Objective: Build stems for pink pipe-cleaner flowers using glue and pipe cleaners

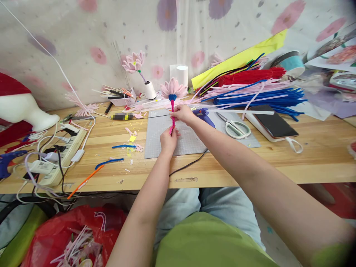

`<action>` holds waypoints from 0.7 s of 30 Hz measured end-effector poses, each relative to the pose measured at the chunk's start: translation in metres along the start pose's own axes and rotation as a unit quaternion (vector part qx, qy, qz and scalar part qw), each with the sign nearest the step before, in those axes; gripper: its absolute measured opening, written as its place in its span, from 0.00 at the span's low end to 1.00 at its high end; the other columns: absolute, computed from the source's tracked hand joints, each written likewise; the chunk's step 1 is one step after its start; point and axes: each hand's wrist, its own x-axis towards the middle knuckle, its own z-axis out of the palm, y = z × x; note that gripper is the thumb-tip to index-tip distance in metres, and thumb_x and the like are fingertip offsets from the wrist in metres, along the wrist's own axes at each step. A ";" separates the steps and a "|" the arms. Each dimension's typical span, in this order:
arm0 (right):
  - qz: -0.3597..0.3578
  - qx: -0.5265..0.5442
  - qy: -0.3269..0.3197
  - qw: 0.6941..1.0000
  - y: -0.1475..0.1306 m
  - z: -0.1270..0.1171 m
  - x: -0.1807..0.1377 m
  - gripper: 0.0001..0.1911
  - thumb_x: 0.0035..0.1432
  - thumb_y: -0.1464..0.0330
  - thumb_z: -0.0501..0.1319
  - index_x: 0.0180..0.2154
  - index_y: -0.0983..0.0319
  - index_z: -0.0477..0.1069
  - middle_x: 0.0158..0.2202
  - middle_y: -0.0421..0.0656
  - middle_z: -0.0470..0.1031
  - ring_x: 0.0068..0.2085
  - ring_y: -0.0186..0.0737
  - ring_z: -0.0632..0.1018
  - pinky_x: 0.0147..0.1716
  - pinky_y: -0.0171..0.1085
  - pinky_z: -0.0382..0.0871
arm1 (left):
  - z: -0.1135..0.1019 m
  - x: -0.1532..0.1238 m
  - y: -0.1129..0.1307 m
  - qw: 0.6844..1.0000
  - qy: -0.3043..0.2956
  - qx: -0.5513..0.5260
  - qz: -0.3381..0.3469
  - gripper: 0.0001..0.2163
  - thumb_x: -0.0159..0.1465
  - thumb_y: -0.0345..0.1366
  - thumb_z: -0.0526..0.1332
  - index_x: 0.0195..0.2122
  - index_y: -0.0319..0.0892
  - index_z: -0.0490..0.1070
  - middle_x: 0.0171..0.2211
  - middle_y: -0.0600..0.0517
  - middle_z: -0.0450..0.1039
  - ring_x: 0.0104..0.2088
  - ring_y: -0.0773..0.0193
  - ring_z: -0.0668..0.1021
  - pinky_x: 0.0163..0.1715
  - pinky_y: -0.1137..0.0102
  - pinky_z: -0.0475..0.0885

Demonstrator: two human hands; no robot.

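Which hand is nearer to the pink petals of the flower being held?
The right. The right hand pinches the stem below the petals; the left hand grips lower, near the stem's bottom end, farther from them.

Fuzzy flower point(172, 89): lt. pink petals point(178, 88) spread, dk. blue collar point(172, 97) directly under, magenta stem point(172, 106) below. Held approx. upright over grey mat point(154, 135), R hand point(184, 114) pinching mid-stem, L hand point(168, 141) gripping lower end.
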 end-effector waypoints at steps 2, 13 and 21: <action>0.001 -0.020 0.001 1.000 -0.003 0.000 -0.001 0.11 0.49 0.73 0.62 0.22 0.64 0.59 0.22 0.41 0.71 0.24 0.31 0.74 0.28 0.35 0.73 | -0.002 0.000 0.001 0.999 0.002 0.031 0.010 0.12 0.61 0.37 0.50 0.37 0.40 0.70 0.30 0.49 0.74 0.26 0.66 0.77 0.26 0.73 0.68; 0.026 -0.016 -0.040 0.999 -0.012 0.002 -0.007 0.10 0.50 0.71 0.62 0.24 0.63 0.61 0.24 0.42 0.72 0.24 0.31 0.73 0.32 0.36 0.71 | -0.003 0.001 0.008 0.997 0.000 -0.065 -0.049 0.10 0.60 0.33 0.51 0.33 0.38 0.70 0.23 0.51 0.72 0.23 0.66 0.75 0.31 0.69 0.69; 0.084 0.158 -0.184 0.966 -0.020 -0.023 -0.016 0.02 0.54 0.77 0.57 0.30 0.66 0.66 0.27 0.42 0.76 0.26 0.29 0.75 0.36 0.34 0.71 | -0.008 0.002 0.018 0.930 -0.091 -0.327 -0.140 0.07 0.58 0.30 0.55 0.34 0.34 0.72 0.26 0.50 0.74 0.24 0.70 0.75 0.29 0.71 0.73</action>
